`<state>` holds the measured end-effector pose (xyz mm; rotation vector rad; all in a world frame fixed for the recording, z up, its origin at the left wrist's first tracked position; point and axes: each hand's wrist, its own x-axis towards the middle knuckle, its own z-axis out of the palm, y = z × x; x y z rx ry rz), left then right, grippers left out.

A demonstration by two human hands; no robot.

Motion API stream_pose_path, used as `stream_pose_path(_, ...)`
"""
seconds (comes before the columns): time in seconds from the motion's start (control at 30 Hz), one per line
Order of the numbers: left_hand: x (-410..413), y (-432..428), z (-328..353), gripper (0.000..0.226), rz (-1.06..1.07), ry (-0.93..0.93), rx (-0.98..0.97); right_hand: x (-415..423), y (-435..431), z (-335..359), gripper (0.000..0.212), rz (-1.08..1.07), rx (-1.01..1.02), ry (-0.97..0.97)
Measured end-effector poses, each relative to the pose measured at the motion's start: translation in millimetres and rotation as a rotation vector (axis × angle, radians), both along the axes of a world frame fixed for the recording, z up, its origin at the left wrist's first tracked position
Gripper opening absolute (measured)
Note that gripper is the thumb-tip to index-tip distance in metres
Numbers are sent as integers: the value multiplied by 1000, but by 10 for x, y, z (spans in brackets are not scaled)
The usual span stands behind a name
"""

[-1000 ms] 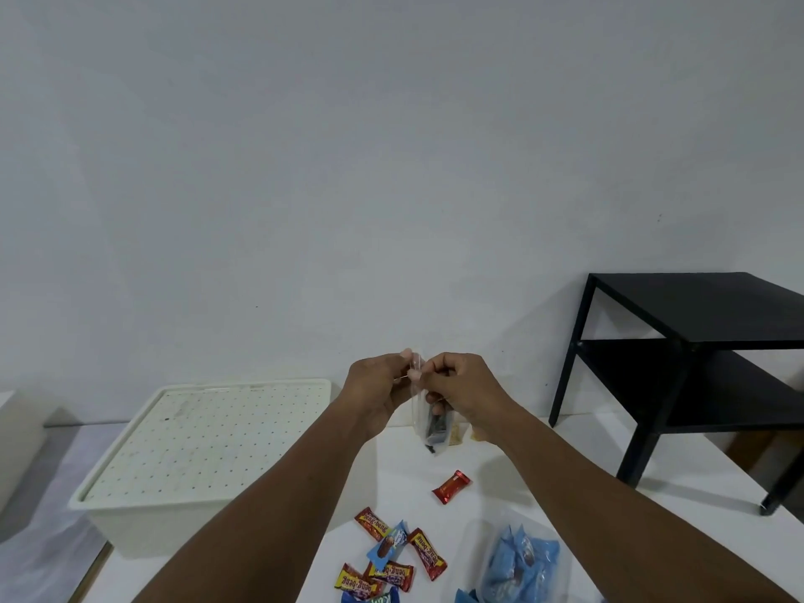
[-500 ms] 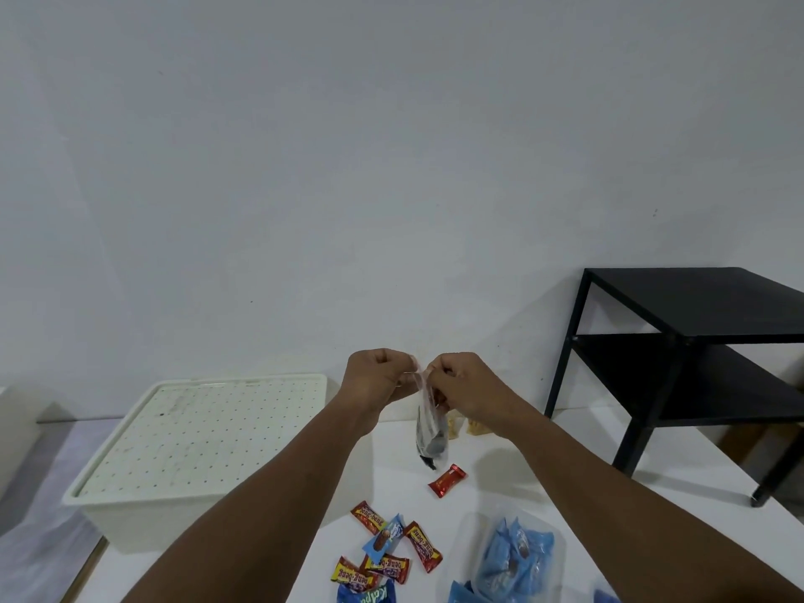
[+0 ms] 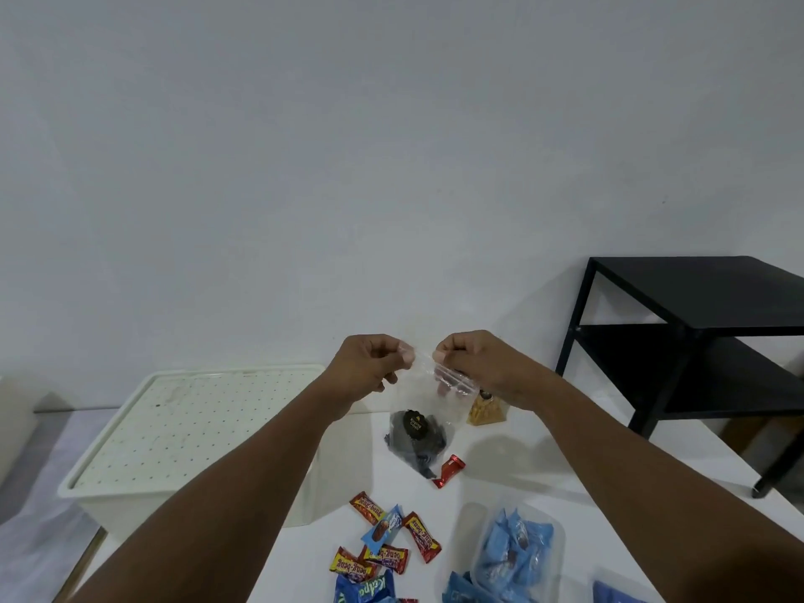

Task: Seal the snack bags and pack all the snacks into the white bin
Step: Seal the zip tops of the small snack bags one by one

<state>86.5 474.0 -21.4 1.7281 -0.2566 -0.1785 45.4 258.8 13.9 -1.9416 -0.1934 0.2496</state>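
A clear zip bag (image 3: pixel 420 422) with dark-wrapped snacks in its bottom hangs above the white table. My left hand (image 3: pixel 370 367) pinches its top left corner, and my right hand (image 3: pixel 472 365) pinches the top edge on the right. The white bin (image 3: pixel 143 480) stands at the left with a perforated lid on it. Loose wrapped candies (image 3: pixel 387 541) lie on the table (image 3: pixel 513 463) below my hands, with a single red candy (image 3: pixel 448 471) nearer the bag. A clear bag of blue-wrapped snacks (image 3: pixel 515 554) lies at the lower right.
A small golden-brown snack pack (image 3: pixel 485 413) stands behind the held bag, close to the wall. A black two-shelf side table (image 3: pixel 705 341) stands at the right. More blue packs (image 3: pixel 365 591) poke in at the bottom edge.
My hands have moved apart along the bag's top edge, and the bag now hangs broadside, spread flat between them, instead of edge-on.
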Motion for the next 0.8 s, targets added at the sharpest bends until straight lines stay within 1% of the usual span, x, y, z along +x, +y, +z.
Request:
stream_pose_path(0.07, 47, -16, -83, 10, 83, -14, -33, 57, -94, -87, 9, -22, 52, 42)
stream_pose_path(0.13, 107, -21, -178, 9, 154, -13, -43, 116, -181, -211, 10, -51, 109, 91)
stream_pose_path(0.23, 230, -24, -309, 8, 285, -7, -65, 196, -255, -414, 25, -66, 178, 140)
stream_pose_path(0.3, 320, -62, -395, 7, 334, 23, -88, 282, -274, -554, 28, -106, 176, 137)
stream_pose_path(0.33, 364, -90, -446, 7, 338, 43, -94, 344, -276, -634, 25, -135, 174, 128)
stream_pose_path(0.4, 463, -155, -577, 6, 334, 79, -96, 513, -272, -813, 10, -219, 168, 117)
stream_pose_path(0.43, 518, -185, -659, 7, 337, 97, -93, 610, -267, -912, 6, -260, 154, 116)
stream_pose_path(0.53, 709, -271, -981, 8, 361, 131, -9, 913, -258, -1264, 17, -349, 59, 120)
stream_pose_path(0.63, 921, -362, -1353, 10, 382, 162, 78, 1188, -284, -1663, 24, -357, 21, 147)
stream_pose_path(0.7, 1084, -435, -1572, 12, 389, 207, 103, 1374, -334, -1877, 23, -367, 4, 172)
stream_pose_path(0.8, 1369, -573, -1850, 12, 389, 276, 125, 1668, -441, -2106, 17, -384, 3, 221)
